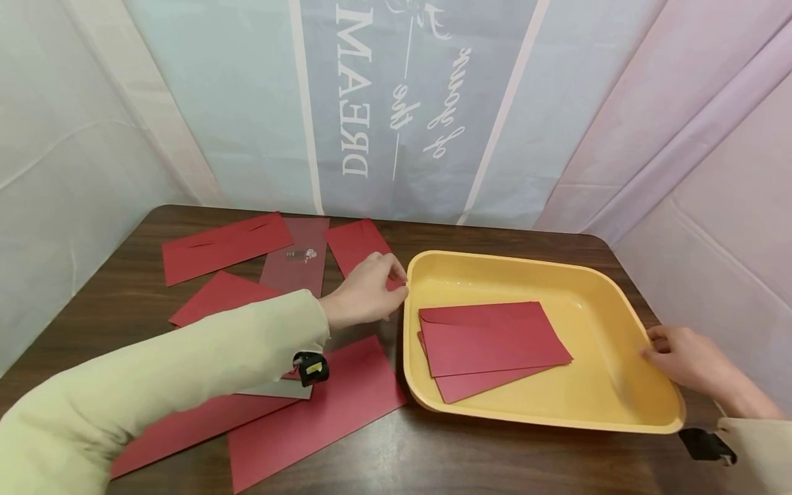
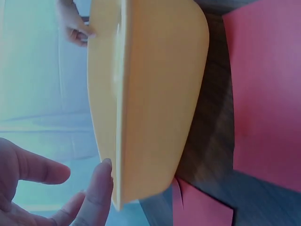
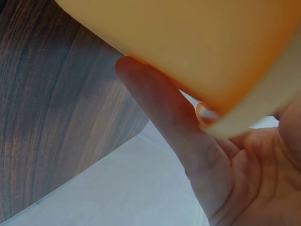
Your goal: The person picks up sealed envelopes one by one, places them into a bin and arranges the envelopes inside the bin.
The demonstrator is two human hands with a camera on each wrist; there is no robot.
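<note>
Red envelopes (image 1: 495,337) — two visible inside yellow tray (image 1: 597,350), apparently done; several more, seemingly outstanding, on wooden table (image 1: 470,460) to its left — left hand (image 1: 365,292) by tray's left rim, fingers loose, holding nothing; right hand (image 1: 689,357) grasping its right rim.

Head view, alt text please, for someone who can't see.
A right hand grips a yellow rectangular plastic tray with overlapping red paper envelopes inside; the left hand is at its opposite rim. More red envelopes lie beside it on a dark brown table.
</note>
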